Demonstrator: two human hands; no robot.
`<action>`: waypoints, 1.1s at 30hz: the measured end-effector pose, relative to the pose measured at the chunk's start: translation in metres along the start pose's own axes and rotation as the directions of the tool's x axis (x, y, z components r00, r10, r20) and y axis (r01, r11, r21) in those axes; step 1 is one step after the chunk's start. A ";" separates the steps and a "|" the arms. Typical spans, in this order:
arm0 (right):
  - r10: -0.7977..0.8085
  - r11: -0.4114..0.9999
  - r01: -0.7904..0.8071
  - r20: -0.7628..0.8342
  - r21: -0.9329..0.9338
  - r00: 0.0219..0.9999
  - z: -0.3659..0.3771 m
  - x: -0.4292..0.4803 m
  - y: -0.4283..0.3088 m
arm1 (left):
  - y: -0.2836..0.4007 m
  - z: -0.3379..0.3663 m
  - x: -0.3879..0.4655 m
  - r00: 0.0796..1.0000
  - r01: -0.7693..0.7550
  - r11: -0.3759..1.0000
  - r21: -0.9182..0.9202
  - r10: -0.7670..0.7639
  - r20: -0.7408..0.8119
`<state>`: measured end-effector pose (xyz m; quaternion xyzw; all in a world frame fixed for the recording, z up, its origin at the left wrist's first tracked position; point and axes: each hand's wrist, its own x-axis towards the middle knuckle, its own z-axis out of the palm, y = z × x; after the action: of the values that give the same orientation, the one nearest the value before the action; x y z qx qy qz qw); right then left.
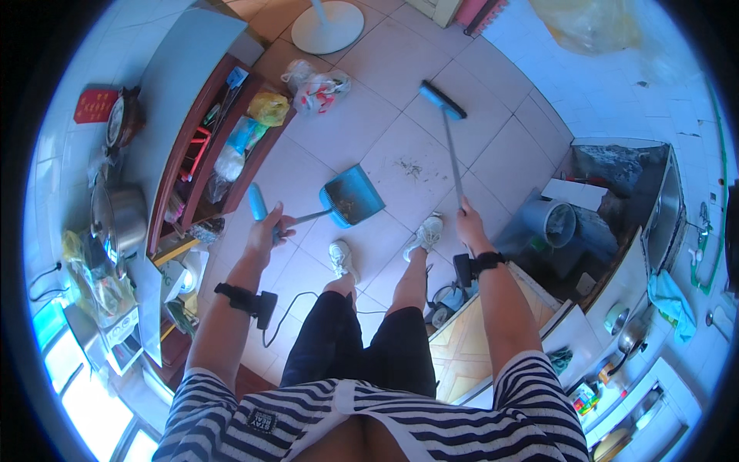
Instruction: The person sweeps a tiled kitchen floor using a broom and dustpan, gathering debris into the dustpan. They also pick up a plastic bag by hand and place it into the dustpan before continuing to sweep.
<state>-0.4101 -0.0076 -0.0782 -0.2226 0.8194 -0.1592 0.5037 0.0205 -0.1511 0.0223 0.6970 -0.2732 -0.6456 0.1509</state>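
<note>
My left hand [268, 231] is around the handle of a blue dustpan [369, 193], and the blue grip end sticks out past the thumb. The pan rests on the tiled floor, with its mouth toward the right and some dark debris inside. In my right hand [472, 225] is the grey pole of a broom [452, 150]. The broom's blue head with dark bristles [443, 101] lies on the tiles farther ahead. A loose scatter of debris [413, 167] is on the floor between the dustpan and the broom pole.
Plastic bags [320, 89] sit on the floor beside an open wooden cabinet [199, 144] on the left. A white round stand base [327, 27] is at the far end. On the right, a grey bucket [557, 224] lies under the sink counter. A black cable [288, 309] hangs near my legs.
</note>
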 end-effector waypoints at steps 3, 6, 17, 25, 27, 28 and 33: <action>-0.208 0.852 0.191 0.019 -0.488 0.978 0.035 -0.038 0.028 | -0.002 -0.003 0.001 1.000 0.000 0.999 0.033 0.001 -0.008; -0.107 0.776 0.164 0.130 -0.609 0.986 0.032 -0.117 0.075 | -0.005 -0.002 0.000 0.999 -0.007 0.998 0.067 0.010 -0.037; -0.002 0.878 -0.060 -0.130 -0.475 0.992 -0.018 -0.251 0.165 | 0.013 0.010 -0.006 0.994 -0.068 0.966 0.250 0.086 -0.060; 0.372 0.580 -0.389 0.193 0.716 0.908 0.082 -0.159 0.143 | 0.026 0.058 0.010 0.981 -0.157 0.872 0.464 0.193 -0.031; 0.372 0.737 -0.408 0.182 0.539 0.910 0.133 -0.188 0.107 | 0.028 0.064 0.011 0.977 -0.183 0.885 0.429 0.214 -0.024; 0.389 0.668 -0.482 0.285 0.567 0.876 0.145 -0.205 0.091 | 0.029 0.065 0.012 0.977 -0.179 0.882 0.437 0.213 -0.030; 0.320 0.793 -0.508 0.480 0.336 0.817 0.182 -0.273 0.039 | 0.028 0.053 0.012 0.983 -0.117 0.905 0.410 0.165 -0.083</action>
<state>-0.1476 0.1623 0.0290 0.0615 0.6681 -0.1784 0.7197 -0.0371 -0.1731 0.0223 0.7276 -0.4409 -0.5214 0.0660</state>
